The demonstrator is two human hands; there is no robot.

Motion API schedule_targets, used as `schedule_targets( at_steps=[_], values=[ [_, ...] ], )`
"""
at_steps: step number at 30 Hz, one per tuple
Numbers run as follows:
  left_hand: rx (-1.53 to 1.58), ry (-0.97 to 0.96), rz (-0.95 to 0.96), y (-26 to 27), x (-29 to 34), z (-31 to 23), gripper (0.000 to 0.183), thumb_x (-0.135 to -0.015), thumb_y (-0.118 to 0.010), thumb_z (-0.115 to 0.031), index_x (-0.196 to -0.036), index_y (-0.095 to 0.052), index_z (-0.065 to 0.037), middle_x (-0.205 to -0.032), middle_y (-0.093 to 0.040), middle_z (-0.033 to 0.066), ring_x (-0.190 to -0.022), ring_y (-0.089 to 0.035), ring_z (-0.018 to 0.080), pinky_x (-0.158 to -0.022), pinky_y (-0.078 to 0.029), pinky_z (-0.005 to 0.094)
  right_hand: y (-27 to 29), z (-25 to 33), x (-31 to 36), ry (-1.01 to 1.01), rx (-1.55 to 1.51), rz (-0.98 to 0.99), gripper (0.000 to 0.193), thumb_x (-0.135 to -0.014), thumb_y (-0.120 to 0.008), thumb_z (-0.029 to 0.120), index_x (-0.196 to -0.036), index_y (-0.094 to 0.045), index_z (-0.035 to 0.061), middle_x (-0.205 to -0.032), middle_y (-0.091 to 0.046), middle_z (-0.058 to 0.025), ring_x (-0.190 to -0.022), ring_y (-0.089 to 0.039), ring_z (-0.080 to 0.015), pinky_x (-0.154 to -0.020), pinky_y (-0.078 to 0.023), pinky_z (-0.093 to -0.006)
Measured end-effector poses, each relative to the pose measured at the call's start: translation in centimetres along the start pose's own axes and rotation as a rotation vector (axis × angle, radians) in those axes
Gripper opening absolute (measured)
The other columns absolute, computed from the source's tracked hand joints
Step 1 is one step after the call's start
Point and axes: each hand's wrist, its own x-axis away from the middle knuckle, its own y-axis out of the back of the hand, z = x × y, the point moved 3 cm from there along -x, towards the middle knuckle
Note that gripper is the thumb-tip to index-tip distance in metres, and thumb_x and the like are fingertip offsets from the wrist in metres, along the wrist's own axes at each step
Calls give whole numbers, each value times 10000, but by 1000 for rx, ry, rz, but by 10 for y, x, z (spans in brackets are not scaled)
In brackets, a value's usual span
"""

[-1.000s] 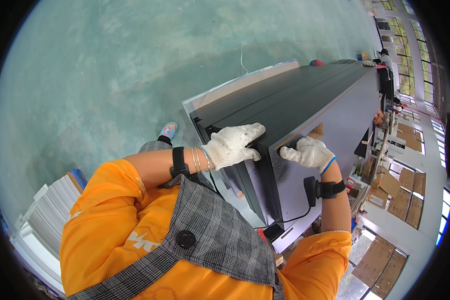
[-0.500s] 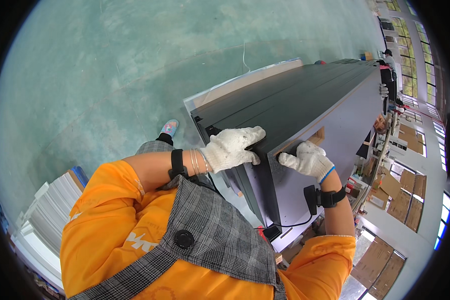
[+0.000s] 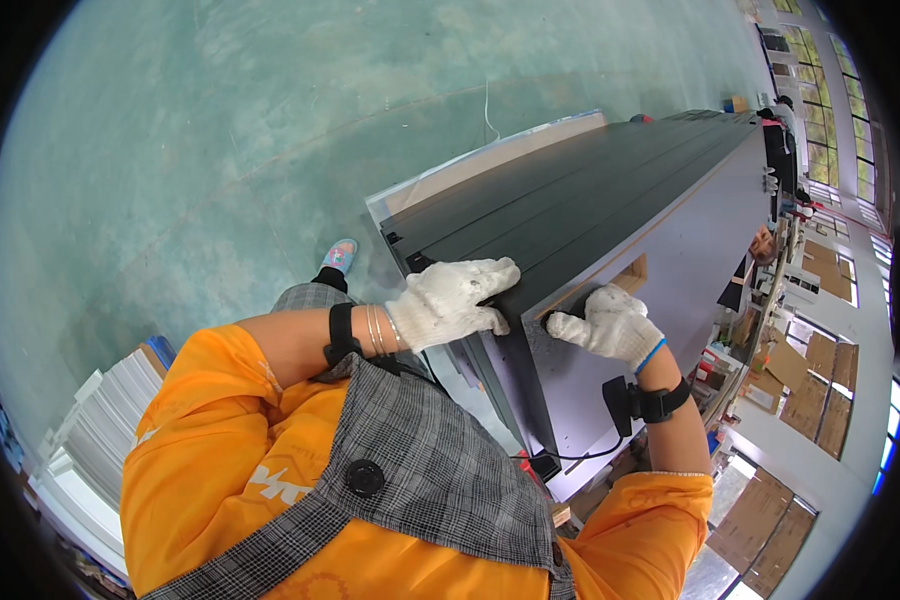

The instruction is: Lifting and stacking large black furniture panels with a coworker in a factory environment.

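Note:
A long stack of dark grey panels point(image 3: 560, 220) runs away from me, with a pale lilac face point(image 3: 660, 270) along its right side. My left hand point(image 3: 453, 303), in a white knit glove, grips the near end of the dark top panel, fingers along the top and thumb over the end. At the near right corner, my right hand point(image 3: 615, 325), also gloved, holds the panel's edge with its thumb toward the corner and its fingers bent. Beside it is a rectangular cut-out point(image 3: 632, 272) showing bare brown board. Dark material shows near both thumbs; its kind is unclear.
A light-edged board point(image 3: 490, 160) lies along the stack's far left side. White sheets point(image 3: 105, 415) are piled at my left. My foot point(image 3: 340, 255) stands on the green floor point(image 3: 220, 130). Cluttered benches point(image 3: 755, 330) line the right, with a person point(image 3: 785, 115) far off.
Both my hands and the near corner of the top panel have shifted slightly left and toward me. The grips look the same, and my foot has stayed put.

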Motion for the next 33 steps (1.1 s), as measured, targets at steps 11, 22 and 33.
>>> schedule_targets(
  at_steps=[11,22,33],
  values=[
    [-3,-16,12,-2,0,1,720,-729,-790,-316,-1330,-534,-14,-1366,-539,176,-1252,-536,277,-1053,-443,318,1,3,3,-7,40,-7,1002,-727,-367,908,-815,-728,-22,-821,-683,-213,-923,-654,-347,-822,-508,-418],
    [9,73,25,-3,-5,-4,703,-689,-819,-151,-1315,-547,16,-1288,-603,187,-1222,-567,244,-1036,-445,318,-9,1,16,-15,28,-223,968,-772,-353,862,-1162,-676,36,-1243,-619,-164,-1236,-489,-321,-1099,-345,-419],
    [265,64,271,16,-40,-29,758,-958,-483,-551,-1425,-409,41,-1397,-510,197,-1298,-483,244,-1090,-347,305,-239,-125,153,-596,-949,-1056,560,-948,-540,445,-1340,-542,46,-1276,-598,-200,-1197,-567,-331,-1042,-423,-380]
  ],
)
